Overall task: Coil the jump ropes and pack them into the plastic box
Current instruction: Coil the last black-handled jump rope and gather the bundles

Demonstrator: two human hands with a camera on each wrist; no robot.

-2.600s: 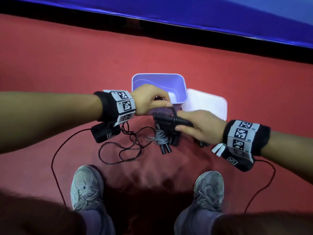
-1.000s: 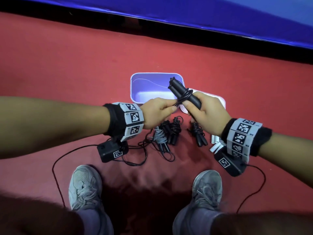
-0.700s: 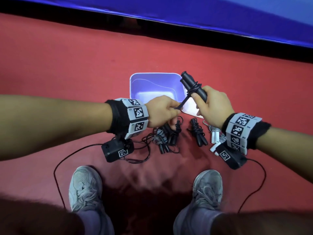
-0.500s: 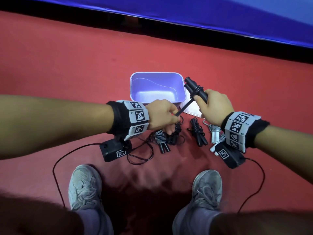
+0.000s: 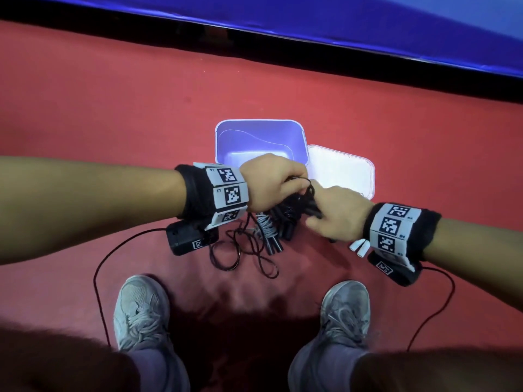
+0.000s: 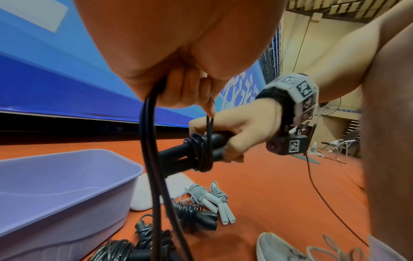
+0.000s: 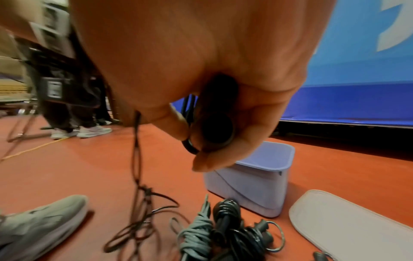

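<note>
My right hand (image 5: 325,219) grips the two black handles (image 6: 176,155) of a jump rope, held side by side with several turns of cord round them. My left hand (image 5: 291,179) pinches the black cord (image 6: 149,141) just above the handles; the slack hangs down to loose loops (image 5: 240,250) on the red floor. The lilac plastic box (image 5: 254,137) stands open behind my hands with nothing in it, and its white lid (image 5: 342,171) lies to its right. Coiled ropes lie below my hands: a grey one (image 5: 264,229), black ones (image 7: 225,220), and one with white handles (image 5: 359,247).
My two grey shoes (image 5: 141,309) stand close in front of the ropes. Thin camera cables (image 5: 97,278) trail over the floor on both sides. A blue barrier (image 5: 339,26) runs along the far edge. Another person's legs (image 7: 67,113) stand at the left in the right wrist view.
Both hands dropped from beside the box rim to just in front of the box. My left hand swung over the handles, carrying the cord round them, and the handles now point left.
</note>
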